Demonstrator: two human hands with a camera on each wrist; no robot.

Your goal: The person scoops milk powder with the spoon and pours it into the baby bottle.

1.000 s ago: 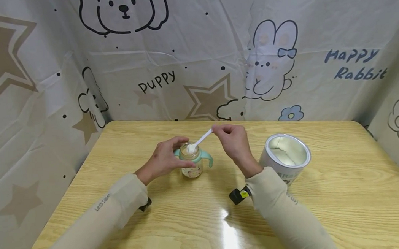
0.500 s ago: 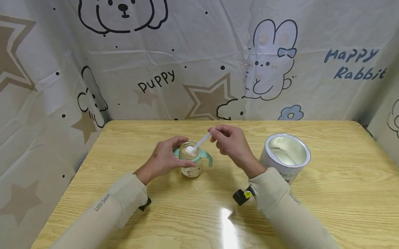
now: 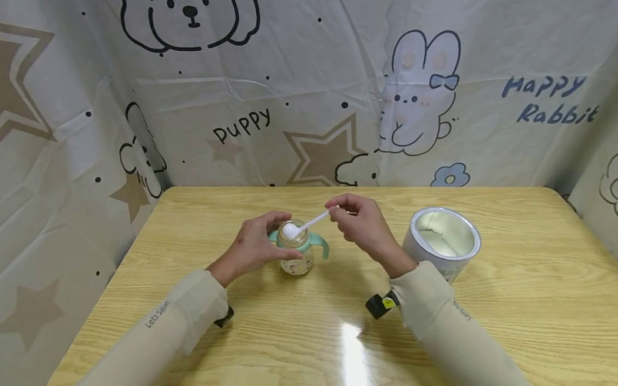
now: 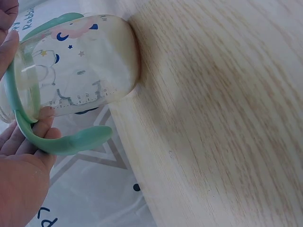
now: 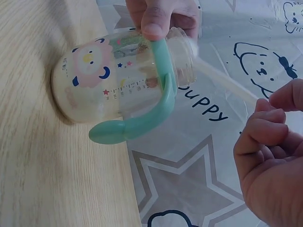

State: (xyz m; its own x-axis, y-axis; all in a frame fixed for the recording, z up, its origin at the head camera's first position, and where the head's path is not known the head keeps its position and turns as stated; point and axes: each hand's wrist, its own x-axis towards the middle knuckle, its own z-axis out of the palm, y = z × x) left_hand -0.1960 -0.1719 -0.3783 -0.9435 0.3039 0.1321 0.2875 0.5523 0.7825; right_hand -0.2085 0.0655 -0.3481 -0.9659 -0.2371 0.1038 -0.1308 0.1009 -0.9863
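Note:
A clear baby bottle (image 3: 297, 267) with a mint-green two-handled collar stands upright on the table, its mouth uncovered. My left hand (image 3: 255, 243) grips it around the collar, thumb on the near side. Pale cream contents (image 5: 75, 90) show in its lower part in the right wrist view. Between thumb and fingers my right hand (image 3: 363, 226) pinches the handle end of a white scoop (image 3: 316, 220). The scoop slants down to the left, its bowl (image 3: 290, 231) at the bottle's mouth. In the left wrist view, a green handle (image 4: 71, 142) curves past my left fingers.
To the right of my right hand stands a large open white can (image 3: 442, 244) with a silver rim and a pale interior. Behind the wooden table (image 3: 276, 348) hangs a printed cloth (image 3: 302, 75), which also runs along both sides.
My right hand has shifted slightly down, and the scoop's handle lies flatter. Its bowl has turned at the bottle's mouth and now looks like a smooth oval. The left hand and bottle stay in place.

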